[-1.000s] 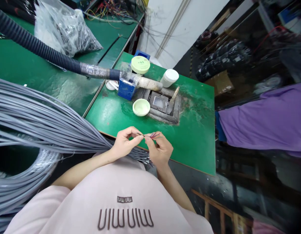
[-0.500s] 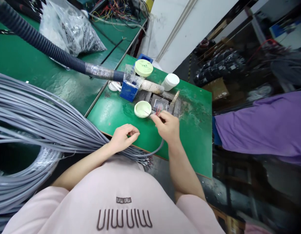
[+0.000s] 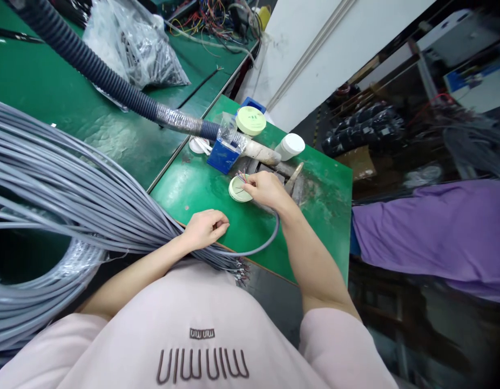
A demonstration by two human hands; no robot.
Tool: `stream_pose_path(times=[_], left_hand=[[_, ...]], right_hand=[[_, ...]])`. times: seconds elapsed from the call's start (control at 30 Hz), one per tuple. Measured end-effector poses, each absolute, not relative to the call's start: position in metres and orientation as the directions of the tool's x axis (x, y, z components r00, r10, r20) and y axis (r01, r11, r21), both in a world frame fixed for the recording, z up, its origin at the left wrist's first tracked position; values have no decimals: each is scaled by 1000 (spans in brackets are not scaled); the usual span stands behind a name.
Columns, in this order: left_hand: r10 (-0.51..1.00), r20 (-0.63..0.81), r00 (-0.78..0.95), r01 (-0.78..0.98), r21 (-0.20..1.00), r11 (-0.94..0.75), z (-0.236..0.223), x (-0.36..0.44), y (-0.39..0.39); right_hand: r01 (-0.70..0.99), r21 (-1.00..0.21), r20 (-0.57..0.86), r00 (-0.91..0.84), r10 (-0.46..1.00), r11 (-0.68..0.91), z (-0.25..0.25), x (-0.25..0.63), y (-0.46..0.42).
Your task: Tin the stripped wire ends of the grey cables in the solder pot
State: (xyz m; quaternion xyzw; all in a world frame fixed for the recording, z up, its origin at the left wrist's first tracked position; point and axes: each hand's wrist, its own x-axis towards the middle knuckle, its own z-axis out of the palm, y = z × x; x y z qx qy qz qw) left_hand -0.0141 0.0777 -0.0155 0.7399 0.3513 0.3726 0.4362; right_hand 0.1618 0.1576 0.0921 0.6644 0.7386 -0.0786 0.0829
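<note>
My right hand (image 3: 267,190) is closed on the end of a grey cable (image 3: 270,239). Thin coloured wires (image 3: 242,177) fan out from its fingertips over a small pale-green tub (image 3: 234,192). From that hand the cable loops down to the table's front edge. My left hand (image 3: 206,227) rests near this edge with its fingers curled in; nothing shows in them. Beside and under the left wrist lies a thick bundle of grey cables (image 3: 124,210), its stripped ends (image 3: 241,268) hanging at the edge.
Behind my right hand, a metal-framed recess is partly hidden, with a flat-bladed tool (image 3: 295,175) at its side. A ribbed hose (image 3: 132,105) reaches over a blue box (image 3: 223,155). A green-lidded tub (image 3: 250,120) and white jar (image 3: 291,145) stand behind. Purple cloth (image 3: 428,232) is at right.
My hands have parted. The right hand carried the cable end forward to the recess, then left over the small tub. The left hand stayed near the edge, its fingers now curled.
</note>
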Motion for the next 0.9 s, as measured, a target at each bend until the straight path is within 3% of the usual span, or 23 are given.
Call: stream_pose_path(times=[0.23,0.4,0.57,0.73,0.9], left_hand=[[842,246,480,199,904,-377,-17,-14,78],[837,118,534,269,915,-300,-11,-17,87],[813,49,580,336,895,-293,-4,-18,96],[829,128,544,320,882,-346,-7,-16,96],[833,161,529,278,895,-349,-9,-17,93]], right_hand=[[993,27,-232,-109,967,118,86,161,161],[981,-162,-145,-128,981,104,106,183,157],[965,-255,-47,51,998,-62,116,232,156],[933,-258,-70,240,968,-250,88,268,166],[915,-267,-62,297,953,-302,69,280,175]])
